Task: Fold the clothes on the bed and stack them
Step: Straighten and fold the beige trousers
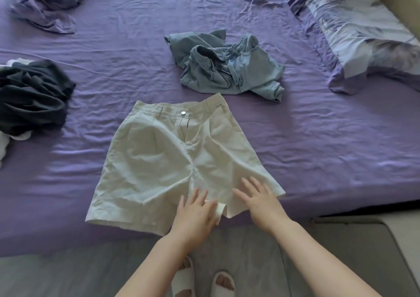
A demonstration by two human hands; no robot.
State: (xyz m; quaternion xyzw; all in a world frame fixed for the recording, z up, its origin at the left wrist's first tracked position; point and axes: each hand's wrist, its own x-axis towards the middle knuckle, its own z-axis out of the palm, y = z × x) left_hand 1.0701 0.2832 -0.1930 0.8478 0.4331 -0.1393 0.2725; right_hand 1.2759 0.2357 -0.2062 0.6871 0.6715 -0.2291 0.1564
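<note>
While white shorts (179, 160) lie flat (unfolded), both hands press their hems.

**Both hands flat on the white shorts at the near bed edge**

White shorts (179, 160) lie spread front-up on the purple sheet (318, 142), waistband far, hems near. The left hand (193, 215) rests with straight fingers on the inner hem; the right hand (259, 199) lies flat on the right leg. Crumpled blue jeans (229, 67) lie just beyond the waistband. A dark garment heap (31, 97) sits at far left, a patterned pillow (363, 35) at far right. White slippers (204, 283) show below.
</note>
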